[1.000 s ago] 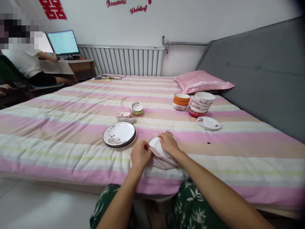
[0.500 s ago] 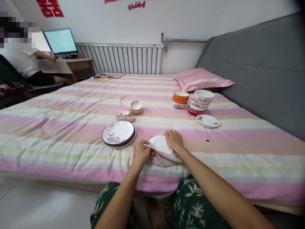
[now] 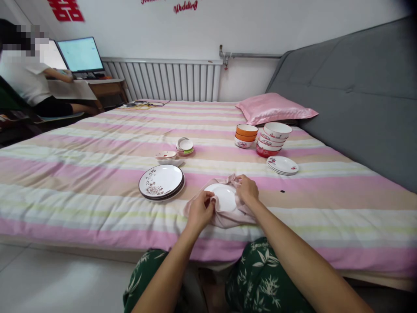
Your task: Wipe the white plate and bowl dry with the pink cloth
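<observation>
Near the bed's front edge, a white plate (image 3: 224,196) lies on a pale pink cloth (image 3: 224,221) whose folds come up around its rim. My left hand (image 3: 201,209) pinches a fold of the cloth at the plate's left side. At the right rim, my right hand (image 3: 246,189) is closed on a bunched part of the same cloth; its fingertips are partly hidden. To the left, close to my left hand, sits a stack of dark-rimmed plates (image 3: 162,180) with a brown flower pattern on top.
Behind the plates are small dishes (image 3: 167,155) and a stack of small bowls (image 3: 185,145). At right stand orange bowls (image 3: 246,135), a taller bowl stack (image 3: 274,138) and flowered plates (image 3: 282,165). A pink pillow (image 3: 275,108) lies behind them. A person (image 3: 26,80) sits at a desk, far left.
Both hands have moved slightly right. The left now pinches cloth over the plate's near left part, and more cloth is bunched up at the right hand and spread out at left.
</observation>
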The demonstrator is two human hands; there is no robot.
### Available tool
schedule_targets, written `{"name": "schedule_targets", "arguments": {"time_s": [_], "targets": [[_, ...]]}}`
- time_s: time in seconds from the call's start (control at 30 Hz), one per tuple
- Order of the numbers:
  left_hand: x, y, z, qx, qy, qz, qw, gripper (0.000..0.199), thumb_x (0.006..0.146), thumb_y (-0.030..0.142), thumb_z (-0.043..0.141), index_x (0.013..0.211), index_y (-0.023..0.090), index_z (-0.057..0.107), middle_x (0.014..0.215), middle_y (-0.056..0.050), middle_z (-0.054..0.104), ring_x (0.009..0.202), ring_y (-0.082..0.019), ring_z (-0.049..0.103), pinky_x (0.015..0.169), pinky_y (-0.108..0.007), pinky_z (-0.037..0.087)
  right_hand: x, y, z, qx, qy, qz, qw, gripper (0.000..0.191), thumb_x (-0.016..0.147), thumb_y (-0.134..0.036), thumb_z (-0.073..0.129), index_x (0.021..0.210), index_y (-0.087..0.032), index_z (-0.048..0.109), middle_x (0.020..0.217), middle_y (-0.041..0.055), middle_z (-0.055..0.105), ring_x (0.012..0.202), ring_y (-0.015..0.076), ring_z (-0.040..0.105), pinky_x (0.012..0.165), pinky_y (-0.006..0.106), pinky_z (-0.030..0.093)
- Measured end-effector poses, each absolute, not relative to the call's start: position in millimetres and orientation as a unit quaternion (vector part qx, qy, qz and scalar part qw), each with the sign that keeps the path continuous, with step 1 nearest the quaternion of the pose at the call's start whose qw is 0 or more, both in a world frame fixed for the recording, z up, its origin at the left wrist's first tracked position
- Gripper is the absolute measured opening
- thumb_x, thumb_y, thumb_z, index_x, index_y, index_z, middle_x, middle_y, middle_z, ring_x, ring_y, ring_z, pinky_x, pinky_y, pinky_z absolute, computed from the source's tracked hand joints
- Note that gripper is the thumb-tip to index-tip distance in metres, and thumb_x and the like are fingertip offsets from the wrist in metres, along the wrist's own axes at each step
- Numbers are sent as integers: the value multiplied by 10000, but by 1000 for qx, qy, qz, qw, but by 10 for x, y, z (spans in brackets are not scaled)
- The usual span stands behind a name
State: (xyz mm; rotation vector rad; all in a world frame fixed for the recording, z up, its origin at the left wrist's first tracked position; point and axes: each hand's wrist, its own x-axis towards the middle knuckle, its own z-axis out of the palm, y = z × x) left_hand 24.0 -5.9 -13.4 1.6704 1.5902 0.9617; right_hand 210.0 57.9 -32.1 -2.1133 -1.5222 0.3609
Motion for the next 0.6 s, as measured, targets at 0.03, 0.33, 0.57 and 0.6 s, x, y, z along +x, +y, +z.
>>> {"name": "schedule_targets", "arguments": {"time_s": [0.03,0.33,0.57,0.6], "targets": [[257,-82,-121,656,597,357,293,156,758,228,548,901,199,601,834,-12,682,742,-144,619,685,-243,438,2101,575,-306,-776,-556,132,266,307,733,-142,481,993,-221,623,924,86,682,839,229,626,697,305,432],[329,-145,-166,718,592,297,214,289,736,173,538,1023,197,550,971,-44,670,866,-202,614,744,-291,427,2027,611,-232,-668,-597,167,413,318,779,-174,396,1047,-172,566,1022,75,655,907,176,599,821,294,450],[332,-131,-196,718,593,302,204,333,715,150,534,1047,180,538,1039,-69,653,937,-221,601,797,-308,429,1944,592,-364,-564,-681,284,371,258,763,-172,472,985,-170,603,951,44,686,845,140,635,773,262,483],[331,-129,-198,717,593,303,206,340,716,150,537,1054,182,534,1056,-71,648,958,-220,595,811,-308,426,1939,581,-361,-554,-691,289,363,268,773,-176,470,1006,-173,601,989,47,680,884,142,630,804,270,477]]}}
